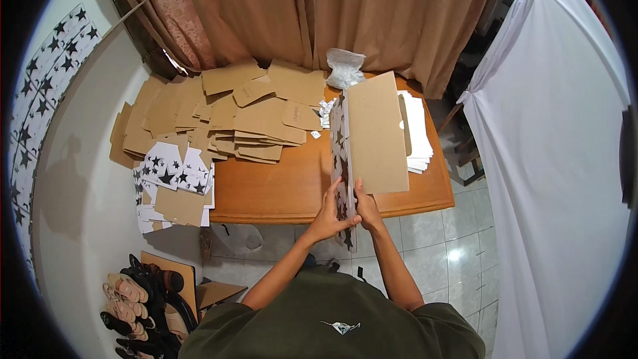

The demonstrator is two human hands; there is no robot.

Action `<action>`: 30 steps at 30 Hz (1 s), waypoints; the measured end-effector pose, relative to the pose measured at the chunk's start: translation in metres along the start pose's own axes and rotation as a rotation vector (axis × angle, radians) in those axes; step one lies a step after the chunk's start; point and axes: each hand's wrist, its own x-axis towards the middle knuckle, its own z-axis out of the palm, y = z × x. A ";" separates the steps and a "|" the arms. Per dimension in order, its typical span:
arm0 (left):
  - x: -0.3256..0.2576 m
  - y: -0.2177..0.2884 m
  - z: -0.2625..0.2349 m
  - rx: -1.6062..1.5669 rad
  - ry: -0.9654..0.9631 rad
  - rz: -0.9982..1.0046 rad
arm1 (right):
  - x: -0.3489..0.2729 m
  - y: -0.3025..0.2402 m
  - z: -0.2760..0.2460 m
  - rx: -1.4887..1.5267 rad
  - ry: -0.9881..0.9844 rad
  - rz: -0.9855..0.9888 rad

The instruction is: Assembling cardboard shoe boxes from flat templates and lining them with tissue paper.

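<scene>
- Card (377, 139) stands roughly upright between our hands, over the near edge of the table (279, 189), right of its middle; a starred strip faces left, a plain brown panel right.
- Our left hand (325, 219) curls against the starred side, fingers up it and thumb across; our right hand (367, 211) pinches the near end from the other side, thumb up. Some right fingers are hidden, so we cannot tell how they sit.
- To handle it well, we judge, we should press evenly with flat fingers, keep the edges lined up and steady the far end, since stiff board held at one end may tip or buckle.
- Near left, shoes (133, 296): black and tan, smooth, rounded, heaped.
- Left, starred sheets (174, 171): white faces, black stars, angular cuts, overlapping.
- The table is glossy orange-brown wood.
- Right, white sheets (420, 136): thin, loosely stacked.
- Farther left, brown sheets (266, 119): matt, flat, in uneven piles.
- Far, a bag (345, 70): crinkled clear plastic.
- Farthest, curtains (399, 20): soft brown folds.
</scene>
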 end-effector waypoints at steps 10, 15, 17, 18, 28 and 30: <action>0.028 -0.006 -0.021 -0.229 -0.041 0.000 | 0.026 0.007 -0.024 -0.238 0.139 -0.118; 0.041 -0.016 -0.063 -0.365 0.087 -0.104 | 0.036 -0.019 -0.020 -0.464 0.257 -0.332; 0.049 -0.021 -0.083 -0.322 0.155 -0.167 | 0.043 -0.019 -0.019 -0.519 0.307 -0.427; 0.052 -0.024 -0.092 -0.274 0.225 -0.234 | 0.047 -0.014 -0.019 -0.536 0.323 -0.459; 0.079 -0.056 -0.149 -0.006 0.437 -0.209 | 0.057 -0.012 -0.011 -0.534 0.181 -0.574; 0.084 -0.061 -0.151 -0.019 0.446 -0.144 | 0.054 -0.007 -0.020 -0.498 0.137 -0.451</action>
